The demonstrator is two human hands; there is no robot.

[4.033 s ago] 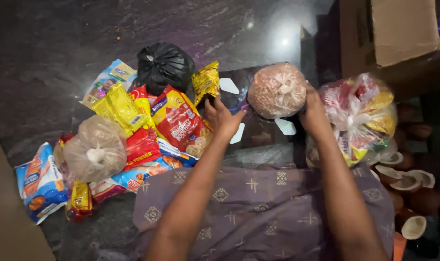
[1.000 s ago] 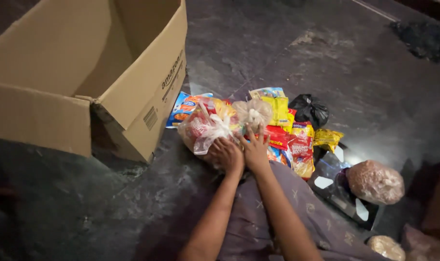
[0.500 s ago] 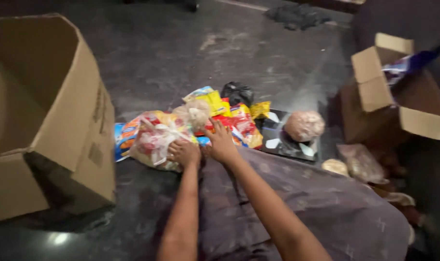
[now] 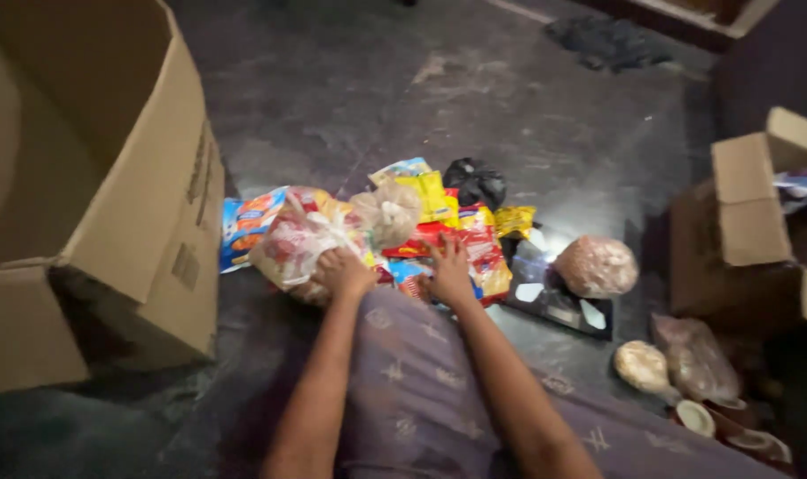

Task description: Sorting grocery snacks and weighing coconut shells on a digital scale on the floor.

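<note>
1. A person sits on a dark stone floor (image 4: pixel 527 98), both bare arms stretched forward over a patterned purple cloth (image 4: pixel 421 390) on the lap.
2. The left hand (image 4: pixel 341 270) rests on top of a clear knotted bag of mixed packets (image 4: pixel 301 244); its fingers look curled over the bag, though whether they truly pinch it cannot be told.
3. The right hand (image 4: pixel 449 270) lies flat, fingers spread, on a heap of red and yellow snack packets (image 4: pixel 461 235), holding nothing.
4. The bag sits directly under the left palm, just beside a large open cardboard box (image 4: pixel 146 222) to the left.
5. Risk, in my judgement: thin plastic could tear or slip if gripped loosely, spilling packets; pressing on the heap could crush the snacks.
</note>
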